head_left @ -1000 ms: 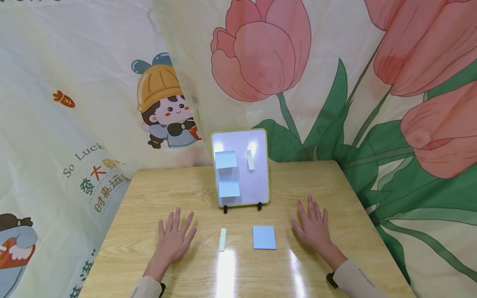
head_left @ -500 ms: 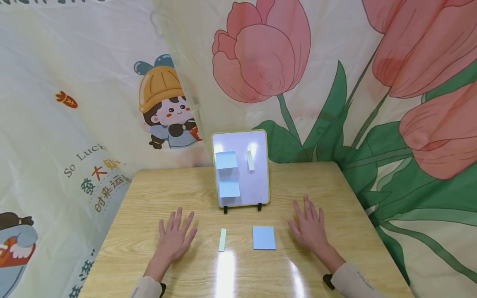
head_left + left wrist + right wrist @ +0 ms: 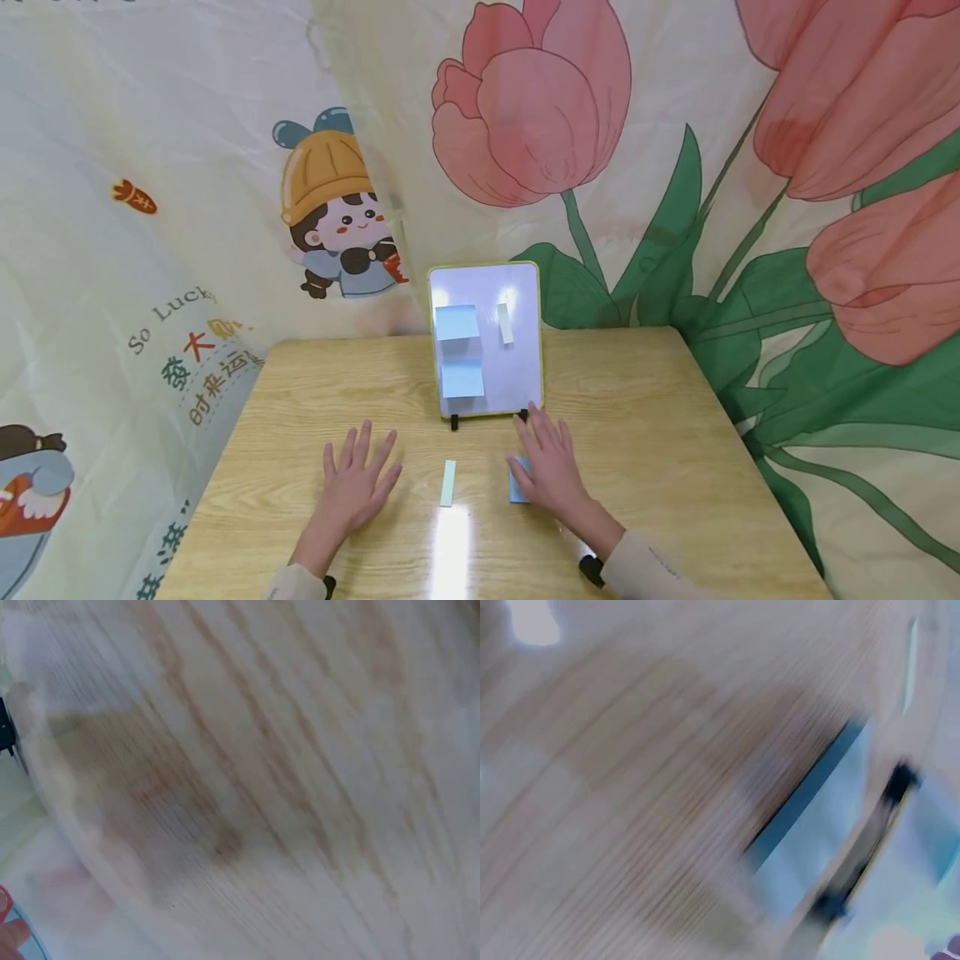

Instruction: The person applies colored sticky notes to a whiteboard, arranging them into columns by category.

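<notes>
My right hand, fingers straight and spread, is over the blue sticky-note pad and covers most of it; contact cannot be told. In the right wrist view the same pad lies flat, its thick edge blurred. To its left lies a narrow pale green sticky strip. My left hand rests further left with fingers spread, holding nothing. Behind them a small whiteboard stands upright, bearing an upper blue note, a lower blue note and a pale strip.
Black feet support the whiteboard near the back of the wooden table. Patterned cloth hangs behind and beside the table. The left wrist view holds mostly blurred wood grain.
My right hand has swung left from beside the blue pad to above it. The left hand stays nearly where it was. The pad, strip and whiteboard have not moved.
</notes>
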The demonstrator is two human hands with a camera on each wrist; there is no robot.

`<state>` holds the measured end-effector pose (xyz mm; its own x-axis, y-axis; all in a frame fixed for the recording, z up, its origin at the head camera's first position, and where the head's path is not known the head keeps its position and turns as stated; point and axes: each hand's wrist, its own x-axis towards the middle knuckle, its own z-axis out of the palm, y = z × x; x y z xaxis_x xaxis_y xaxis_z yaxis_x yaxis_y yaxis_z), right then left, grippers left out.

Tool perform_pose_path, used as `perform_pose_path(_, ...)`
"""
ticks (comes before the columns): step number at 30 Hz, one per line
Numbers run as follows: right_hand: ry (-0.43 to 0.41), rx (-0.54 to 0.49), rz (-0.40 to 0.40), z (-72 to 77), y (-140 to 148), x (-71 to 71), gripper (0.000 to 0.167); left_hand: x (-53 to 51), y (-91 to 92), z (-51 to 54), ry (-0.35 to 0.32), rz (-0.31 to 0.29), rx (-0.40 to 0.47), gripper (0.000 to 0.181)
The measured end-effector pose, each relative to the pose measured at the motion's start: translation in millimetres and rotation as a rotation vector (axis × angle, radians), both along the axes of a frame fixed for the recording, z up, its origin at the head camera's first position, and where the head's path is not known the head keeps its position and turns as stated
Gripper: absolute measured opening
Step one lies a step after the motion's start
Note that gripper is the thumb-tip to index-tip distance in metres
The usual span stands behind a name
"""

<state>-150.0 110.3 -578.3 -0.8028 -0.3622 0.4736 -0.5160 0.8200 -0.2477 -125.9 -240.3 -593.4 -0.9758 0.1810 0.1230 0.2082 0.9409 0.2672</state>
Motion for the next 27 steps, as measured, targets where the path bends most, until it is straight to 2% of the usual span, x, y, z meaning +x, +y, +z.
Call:
perform_pose_path(2,-0.039,0.045,0.059,0.8,-20.3,3.2,0.059,2.5,1.0,1.7,-0.008,-0.001,-0.009,0.062)
perform_pose_path(6,-0.218,0.173,0.166,1.3,-52.0,9.9,0.054,5.8,3.7,6.2,-0.01,-0.003,0.006,0.062)
perform_pose_path(9,-0.309,0.244,0.205,-3.9,-67.1,11.7,0.053,8.8,7.3,9.3,-0.008,-0.006,0.016,0.061)
perform_pose_path(11,-0.321,0.28,0.22,-8.8,-74.0,11.8,0.054,12.0,10.0,11.7,0.0,-0.012,0.021,0.06)
perform_pose_path(14,-0.295,0.318,0.238,-12.7,-82.3,12.0,0.055,15.6,12.7,14.5,0.026,-0.019,0.014,0.06)
perform_pose_path(17,-0.297,0.369,0.23,-13.9,-89.8,12.3,0.058,15.8,13.4,15.2,0.046,-0.019,0.002,0.059)
perform_pose_path(23,-0.37,0.462,0.201,-18.2,-101.9,14.7,0.064,16.8,11.0,12.0,0.02,-0.012,-0.012,0.058)
perform_pose_path(27,-0.338,0.485,0.188,-21.2,-106.6,14.6,0.061,15.3,10.7,10.3,0.013,-0.014,0.007,0.058)
